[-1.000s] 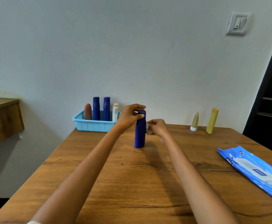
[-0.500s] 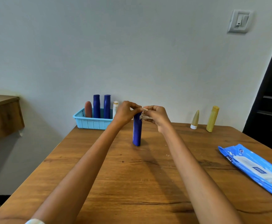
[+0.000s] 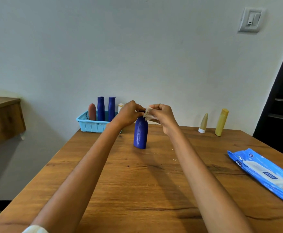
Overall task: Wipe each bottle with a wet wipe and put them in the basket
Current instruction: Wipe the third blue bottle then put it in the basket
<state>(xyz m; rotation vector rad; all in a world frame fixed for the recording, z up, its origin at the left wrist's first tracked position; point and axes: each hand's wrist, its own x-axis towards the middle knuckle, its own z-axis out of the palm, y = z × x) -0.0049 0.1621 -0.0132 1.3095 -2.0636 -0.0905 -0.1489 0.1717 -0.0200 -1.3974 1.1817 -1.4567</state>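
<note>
Fingers of both hands pinch soiled wipe [image 3: 147,113] atop upright blue bottle [image 3: 140,134].

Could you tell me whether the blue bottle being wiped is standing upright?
Upright: the blue bottle stands on its base on the table.

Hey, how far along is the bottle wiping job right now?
Four bottles already stand in the basket. In hand: the left hand holds the top of a blue bottle while the right hand wipes it with a wet wipe. Left: the beige bottle and the yellow bottle.
</note>
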